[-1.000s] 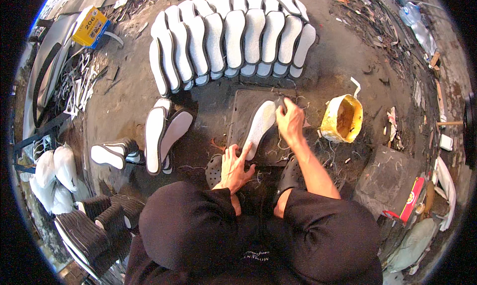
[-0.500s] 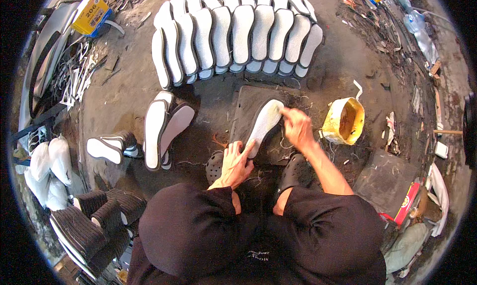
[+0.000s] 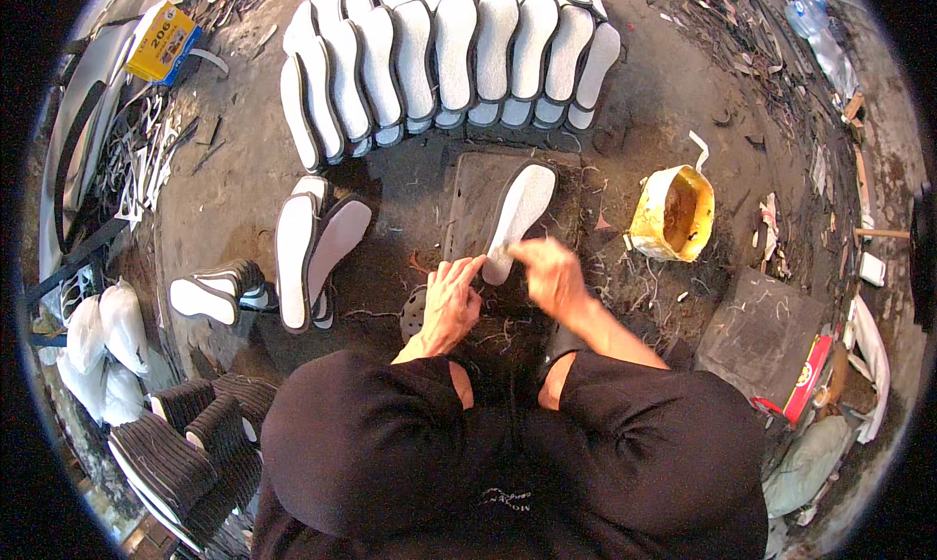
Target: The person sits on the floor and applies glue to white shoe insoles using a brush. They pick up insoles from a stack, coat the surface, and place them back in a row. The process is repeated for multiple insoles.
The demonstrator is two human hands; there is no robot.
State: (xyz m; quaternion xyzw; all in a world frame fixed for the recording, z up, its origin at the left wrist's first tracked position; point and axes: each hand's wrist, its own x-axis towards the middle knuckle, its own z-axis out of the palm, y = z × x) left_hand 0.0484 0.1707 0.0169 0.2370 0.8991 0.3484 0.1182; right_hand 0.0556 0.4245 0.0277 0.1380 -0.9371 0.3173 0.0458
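A shoe sole [image 3: 522, 204] with a white top and dark edge lies on a dark square board [image 3: 470, 184] in front of me, its narrow end toward me. My left hand [image 3: 452, 301] rests beside that end, fingers stretched out, fingertips at the sole's left edge. On the other side, my right hand [image 3: 553, 279] is closed in a pinch near the narrow end, slightly smeared by motion. Whatever it pinches, if anything, is hidden. To the right stands a cut-open yellow container [image 3: 673, 213] with brownish residue inside and a white strip rising from its rim.
Overlapping rows of white-topped soles [image 3: 454, 57] fill the far side. Left are a small pile of soles [image 3: 298, 252] and another stack [image 3: 205, 301]. Dark ridged soles [image 3: 161, 462] and white bags [image 3: 119, 326] sit nearer left. A dark flat slab [image 3: 756, 331] lies right.
My right hand has moved from the sole's wide far end down to its narrow near end. My left hand has shifted slightly left, to the sole's edge.
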